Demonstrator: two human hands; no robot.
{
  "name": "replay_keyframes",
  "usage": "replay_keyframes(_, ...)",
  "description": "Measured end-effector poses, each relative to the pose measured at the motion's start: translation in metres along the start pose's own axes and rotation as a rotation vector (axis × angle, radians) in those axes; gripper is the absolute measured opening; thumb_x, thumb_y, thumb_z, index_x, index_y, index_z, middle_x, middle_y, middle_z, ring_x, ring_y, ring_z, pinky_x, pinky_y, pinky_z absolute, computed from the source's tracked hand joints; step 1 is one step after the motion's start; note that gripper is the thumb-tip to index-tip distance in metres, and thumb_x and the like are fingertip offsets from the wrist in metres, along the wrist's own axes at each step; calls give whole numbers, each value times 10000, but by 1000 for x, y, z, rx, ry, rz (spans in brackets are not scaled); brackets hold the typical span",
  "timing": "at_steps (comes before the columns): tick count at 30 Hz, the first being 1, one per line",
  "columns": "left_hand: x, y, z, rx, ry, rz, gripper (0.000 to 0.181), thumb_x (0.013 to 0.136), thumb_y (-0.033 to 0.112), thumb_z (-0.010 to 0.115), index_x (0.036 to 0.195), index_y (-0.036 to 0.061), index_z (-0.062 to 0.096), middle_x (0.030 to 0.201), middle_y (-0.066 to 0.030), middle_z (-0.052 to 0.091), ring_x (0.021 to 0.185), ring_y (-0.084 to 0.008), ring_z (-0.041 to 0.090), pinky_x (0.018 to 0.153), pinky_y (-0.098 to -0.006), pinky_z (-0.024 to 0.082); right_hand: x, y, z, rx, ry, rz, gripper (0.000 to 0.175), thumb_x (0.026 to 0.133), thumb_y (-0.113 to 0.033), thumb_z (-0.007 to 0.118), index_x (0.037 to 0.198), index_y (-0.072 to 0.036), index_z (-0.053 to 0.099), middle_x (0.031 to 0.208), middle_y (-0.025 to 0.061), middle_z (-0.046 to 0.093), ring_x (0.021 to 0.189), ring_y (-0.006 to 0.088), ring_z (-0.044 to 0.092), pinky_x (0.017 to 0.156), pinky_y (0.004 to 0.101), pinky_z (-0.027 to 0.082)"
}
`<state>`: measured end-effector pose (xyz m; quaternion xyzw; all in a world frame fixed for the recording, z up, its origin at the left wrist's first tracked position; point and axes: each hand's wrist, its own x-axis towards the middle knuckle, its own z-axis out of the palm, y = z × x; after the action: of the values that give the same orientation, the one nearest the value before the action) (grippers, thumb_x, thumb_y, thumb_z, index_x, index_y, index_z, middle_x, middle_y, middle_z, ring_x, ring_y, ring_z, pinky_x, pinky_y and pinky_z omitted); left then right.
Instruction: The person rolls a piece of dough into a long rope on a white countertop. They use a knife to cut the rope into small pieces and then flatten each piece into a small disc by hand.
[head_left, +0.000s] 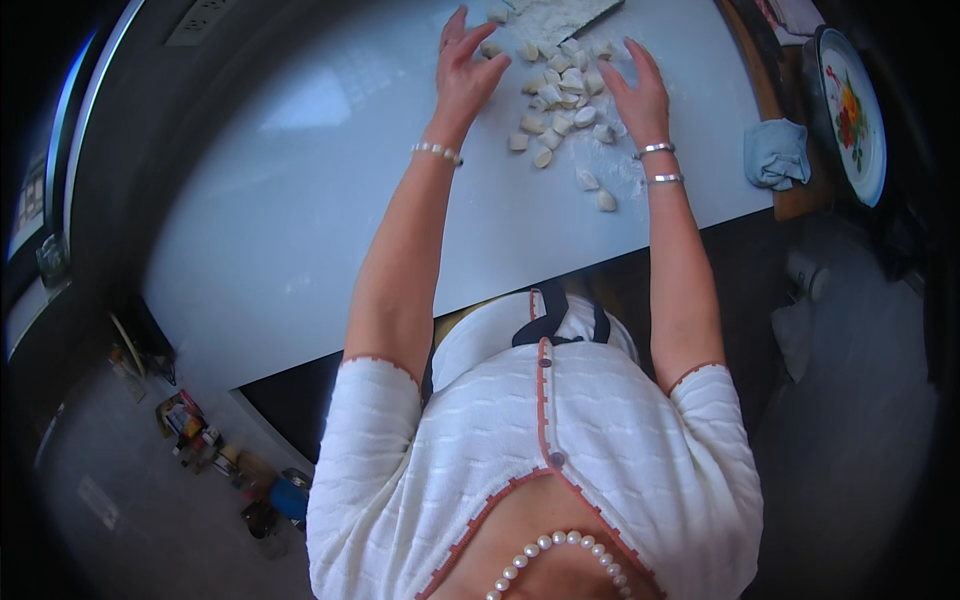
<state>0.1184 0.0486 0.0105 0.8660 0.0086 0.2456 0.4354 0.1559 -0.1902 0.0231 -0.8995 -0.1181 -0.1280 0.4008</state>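
Small pieces of pale dough (571, 81) lie in a loose, floury cluster on the white tabletop (315, 225). My left hand (469, 71) is at the cluster's left side, fingers apart, holding nothing; one piece of dough lies just by its thumb and fingers. On the cluster's right side, my right hand (641, 90) is spread with nothing in its grasp, its thumb close to the nearest pieces. Beyond both hands, white flour (551, 19) is heaped beside and over a dark flat edge. Two dough pieces (606, 199) lie apart, nearer the table's front edge.
A folded light blue cloth (778, 154) rests at the table's right edge. Past it is an enamel tray (851, 112) with a painted flower pattern. A power strip (196, 21) is at the upper left. Bottles and packets (225, 459) stand at the lower left, beyond the table.
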Motion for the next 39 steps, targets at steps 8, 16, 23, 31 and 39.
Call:
replay_keyframes(8,-47,1,-20,-381,-289,-313,278,833,100,661,1109,81,687,1198,-141,666,1198,-228,567,951,-336,488,-51,-2,-28,55,-205,-154,441,822,-217,747,1209,-48,625,1246,133,614,1218,291,535,1038,406,423)
replay_keyframes(16,11,9,23,-168,-313,112,247,809,138,637,1018,28,708,1183,-94,681,1122,-231,594,978,-366,457,-25,-15,25,131,-157,-129,454,830,-242,737,1211,-29,612,1263,158,592,1215,324,517,1020,386,429)
replay_keyframes(23,-77,6,-41,-324,-32,-410,208,813,148,647,975,26,694,1243,-113,649,1194,-291,552,1087,-397,346,-60,-18,-30,64,-221,-65,619,757,-162,791,1311,-48,539,1324,151,550,1210,327,518,1010,394,438)
replay_keyframes(31,-82,49,28,-596,63,-232,209,848,80,627,1038,6,676,1303,-145,610,1298,-300,488,1130,-438,309,-92,-27,7,91,-200,-106,656,763,-83,770,1355,-40,492,1346,126,542,1233,294,519,1029,406,427)
replay_keyframes(39,-47,4,3,-423,142,-300,227,857,62,599,1062,-9,666,1271,-151,631,1304,-278,482,1092,-389,372,-47,20,-9,95,-17,3,503,833,-184,740,1286,-41,574,1279,138,600,1175,285,565,1000,391,455)
